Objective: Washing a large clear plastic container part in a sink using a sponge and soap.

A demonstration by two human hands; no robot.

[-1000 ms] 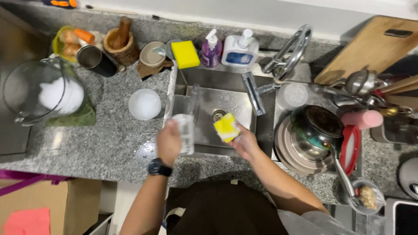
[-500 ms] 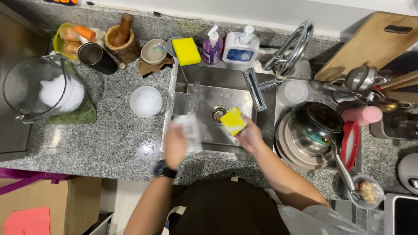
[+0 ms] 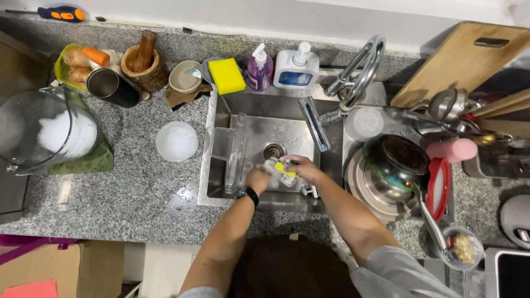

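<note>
from the head view i count two hands, one clear glass (image 3: pixel 274 170), one yellow sponge (image 3: pixel 285 169) in use, a second yellow sponge (image 3: pixel 227 75) on the counter at twelve o'clock, and two soap bottles (image 3: pixel 259 67). my left hand (image 3: pixel 257 179) is clenched around the glass low in the steel sink (image 3: pixel 220 160), near the drain (image 3: pixel 273 150). my right hand (image 3: pixel 302 169) is grasping the sponge, pressed against the glass, which lies between both hands, at three o'clock of the left one.
</note>
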